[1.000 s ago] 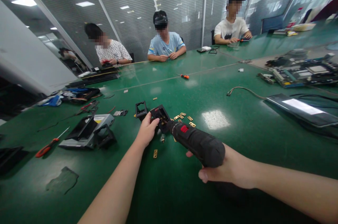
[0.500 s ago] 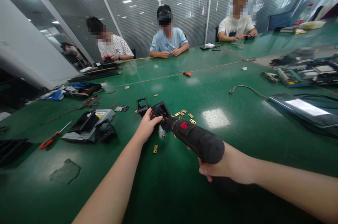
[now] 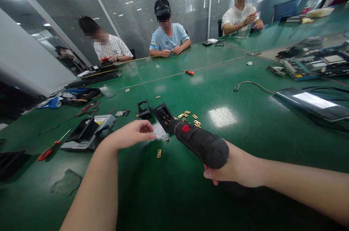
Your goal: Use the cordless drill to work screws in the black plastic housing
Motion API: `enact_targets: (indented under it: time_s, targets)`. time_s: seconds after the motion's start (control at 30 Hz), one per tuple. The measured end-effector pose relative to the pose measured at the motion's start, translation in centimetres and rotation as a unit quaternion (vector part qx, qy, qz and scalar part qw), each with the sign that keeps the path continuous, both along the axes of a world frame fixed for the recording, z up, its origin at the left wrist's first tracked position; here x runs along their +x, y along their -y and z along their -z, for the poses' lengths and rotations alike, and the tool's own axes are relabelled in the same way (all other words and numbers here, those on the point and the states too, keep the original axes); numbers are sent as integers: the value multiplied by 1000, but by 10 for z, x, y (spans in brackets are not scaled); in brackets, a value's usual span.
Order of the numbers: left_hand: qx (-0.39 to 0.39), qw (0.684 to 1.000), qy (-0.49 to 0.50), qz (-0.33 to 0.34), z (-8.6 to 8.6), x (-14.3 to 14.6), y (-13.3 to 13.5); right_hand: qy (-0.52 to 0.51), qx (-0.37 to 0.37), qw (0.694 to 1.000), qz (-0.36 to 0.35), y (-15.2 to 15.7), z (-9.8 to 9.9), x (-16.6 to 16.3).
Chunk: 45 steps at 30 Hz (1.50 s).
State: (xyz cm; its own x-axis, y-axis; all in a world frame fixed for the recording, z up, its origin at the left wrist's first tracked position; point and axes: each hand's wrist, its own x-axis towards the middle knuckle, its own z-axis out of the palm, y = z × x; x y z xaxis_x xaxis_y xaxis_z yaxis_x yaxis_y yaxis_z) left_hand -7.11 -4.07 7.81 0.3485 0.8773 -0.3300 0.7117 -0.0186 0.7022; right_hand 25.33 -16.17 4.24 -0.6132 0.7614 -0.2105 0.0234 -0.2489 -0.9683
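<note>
My right hand (image 3: pixel 237 171) is wrapped round the rear of a black electric screwdriver (image 3: pixel 200 143) with a red switch. Its tip rests in a small black square housing (image 3: pixel 161 113) lying on the green table (image 3: pixel 174 187). My left hand (image 3: pixel 132 133) hovers just left of the housing and is not touching it. Its fingers are curled in with the thumb against them, and I cannot see what is inside. Small brass plates (image 3: pixel 188 114) lie scattered by the housing, and one brass plate (image 3: pixel 159 153) lies nearer me.
A second black frame (image 3: pixel 143 108) sits behind the housing. A dismantled grey drive (image 3: pixel 87 133) and a red screwdriver (image 3: pixel 50 149) lie to the left. An orange screwdriver (image 3: pixel 189 72) is further back. A flat screen (image 3: pixel 313 103) and circuit boards (image 3: pixel 313 63) are at right. Three people sit across the table.
My left hand has let go of the black housing and drawn back to the left with its fingers curled. The electric screwdriver stays pointed into the housing.
</note>
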Motion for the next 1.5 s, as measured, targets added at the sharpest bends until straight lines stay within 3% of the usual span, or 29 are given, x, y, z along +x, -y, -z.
enact_targets:
  time_s: [0.17,0.3,0.67,0.87,1.0,1.13,1.33,1.5]
  targets:
    - [-85,983,-60,153,16,20,12,8,7,1000,1,-2,-2,0]
    - [-50,971,-115,205,30,32,13,-3,7,1000,4,-2,-1,1]
    - [35,987,-109,109,42,9,-4,-1,1,1000,-3,-1,-5,1]
    - [33,986,-116,116,43,5,-8,4,4,1000,-1,0,-1,1]
    - [18,996,-73,49,40,1,-12,5,-2,1000,2,0,0,0]
    - [109,992,8,-65,41,-10,-21,1,-1,1000,1,0,-1,0]
    - [200,940,150,-232,50,-9,-31,-5,1,1000,-10,-1,-1,2]
    - [252,903,226,-266,52,2,-33,-6,-2,1000,1,-2,0,1]
